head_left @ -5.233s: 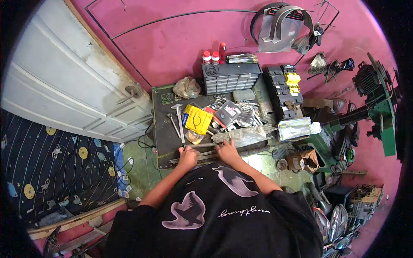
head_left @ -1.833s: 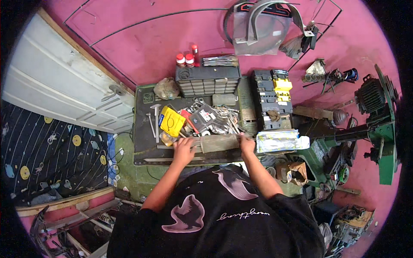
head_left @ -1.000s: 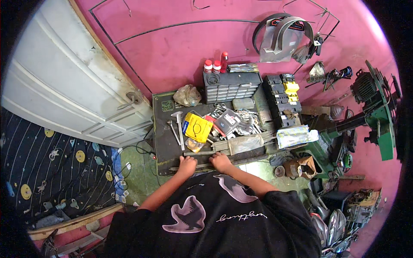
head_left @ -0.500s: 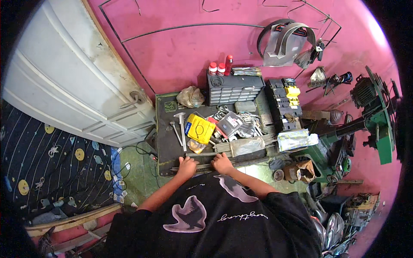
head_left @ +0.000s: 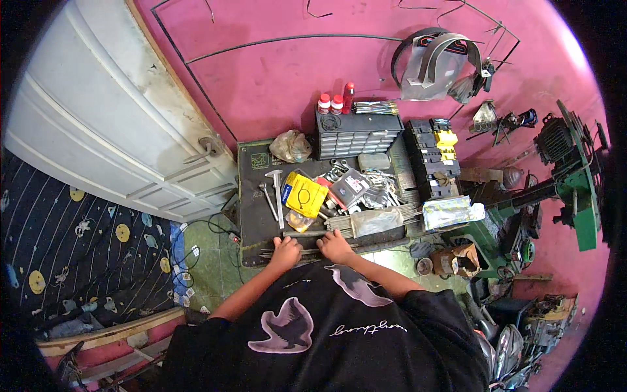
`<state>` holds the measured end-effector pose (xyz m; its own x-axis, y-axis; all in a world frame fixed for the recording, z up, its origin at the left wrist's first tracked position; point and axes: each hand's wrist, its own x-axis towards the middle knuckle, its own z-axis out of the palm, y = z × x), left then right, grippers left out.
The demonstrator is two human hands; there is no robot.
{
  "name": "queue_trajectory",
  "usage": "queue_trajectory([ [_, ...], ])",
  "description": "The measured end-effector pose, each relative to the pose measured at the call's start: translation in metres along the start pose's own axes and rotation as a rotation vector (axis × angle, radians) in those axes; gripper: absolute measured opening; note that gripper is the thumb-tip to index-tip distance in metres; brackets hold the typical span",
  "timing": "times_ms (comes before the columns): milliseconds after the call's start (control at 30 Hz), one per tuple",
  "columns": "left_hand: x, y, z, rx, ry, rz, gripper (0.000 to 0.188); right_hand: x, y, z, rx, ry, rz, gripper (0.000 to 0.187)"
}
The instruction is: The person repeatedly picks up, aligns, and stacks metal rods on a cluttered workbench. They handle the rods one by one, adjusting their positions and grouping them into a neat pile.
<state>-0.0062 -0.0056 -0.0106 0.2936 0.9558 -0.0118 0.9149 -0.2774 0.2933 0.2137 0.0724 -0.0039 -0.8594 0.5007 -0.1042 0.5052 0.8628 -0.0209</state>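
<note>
My left hand is at the near edge of the bench, its fingers curled over a few thin rods whose ends stick out to its left. Close by on the right, my right hand is also closed, and what lies under its fingers is hidden. A short dark bar lies just beyond both hands. Past it are a bundle of thin grey rods partly in a clear plastic sleeve, a yellow packet, a caliper and a wrench.
At the back of the bench stands a small-drawer cabinet with red-capped bottles on top. A black-and-yellow case and a green machine are to the right. A white door borders the left.
My right hand has shifted slightly left, and its fingers sit a little differently. The left hand stays nearly in place. The view has moved a touch.
</note>
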Motion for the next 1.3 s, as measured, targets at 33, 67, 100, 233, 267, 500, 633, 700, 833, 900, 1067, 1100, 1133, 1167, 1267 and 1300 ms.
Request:
queue_trajectory([
  [33, 0.001, 0.001, -0.001, 0.007, -0.001, -0.003, 0.012, -0.001, 0.000, -0.001, 0.000, 0.013, 0.006, 0.019],
  [67, 0.002, 0.002, -0.002, 0.015, -0.002, -0.007, 0.012, -0.002, -0.001, -0.001, 0.001, 0.027, 0.010, 0.018],
  [100, 0.003, 0.002, -0.002, 0.023, -0.003, -0.012, 0.012, -0.003, -0.001, -0.001, 0.002, 0.040, 0.014, 0.018],
  [233, 0.000, 0.000, 0.000, -0.024, -0.024, -0.070, 0.013, -0.001, -0.003, -0.002, 0.057, -0.090, 0.113, 0.018],
  [267, -0.001, 0.000, 0.002, -0.038, -0.010, -0.077, 0.013, -0.001, -0.004, -0.002, 0.060, -0.105, 0.136, 0.019],
  [500, -0.004, -0.003, -0.004, 0.023, -0.044, -0.016, 0.013, -0.002, -0.005, -0.007, 0.055, -0.062, 0.111, 0.018],
  [633, -0.005, -0.002, -0.009, -0.014, 0.067, 0.011, 0.013, -0.006, -0.008, -0.013, -0.008, 0.048, 0.058, 0.018],
  [700, -0.005, -0.001, -0.007, 0.005, 0.073, 0.002, 0.014, -0.004, -0.010, -0.010, -0.011, 0.036, 0.065, 0.018],
  [833, -0.006, 0.002, -0.006, -0.017, 0.096, -0.019, 0.014, -0.007, -0.013, -0.006, 0.043, 0.002, 0.105, 0.019],
  [900, -0.006, 0.003, -0.005, -0.028, 0.106, -0.027, 0.013, -0.008, -0.010, -0.004, 0.049, -0.047, 0.114, 0.019],
  [1067, -0.006, 0.000, -0.004, 0.040, 0.048, -0.035, 0.008, 0.005, -0.008, -0.003, 0.125, -0.209, 0.207, 0.020],
  [1100, -0.006, 0.000, -0.005, 0.050, 0.018, -0.043, 0.008, 0.007, -0.007, -0.005, 0.137, -0.253, 0.214, 0.021],
  [1133, -0.007, 0.000, -0.005, 0.055, 0.014, -0.050, 0.008, 0.006, -0.009, -0.004, 0.130, -0.216, 0.209, 0.021],
  [1167, -0.006, 0.001, -0.005, 0.061, 0.011, -0.054, 0.008, 0.005, -0.009, -0.003, 0.121, -0.177, 0.205, 0.021],
  [1267, -0.006, 0.000, -0.004, 0.042, 0.046, -0.028, 0.008, 0.001, -0.010, 0.001, 0.099, -0.085, 0.156, 0.022],
  [1300, -0.007, -0.001, -0.003, 0.028, 0.065, -0.015, 0.009, 0.000, -0.010, 0.002, 0.092, -0.059, 0.131, 0.022],
])
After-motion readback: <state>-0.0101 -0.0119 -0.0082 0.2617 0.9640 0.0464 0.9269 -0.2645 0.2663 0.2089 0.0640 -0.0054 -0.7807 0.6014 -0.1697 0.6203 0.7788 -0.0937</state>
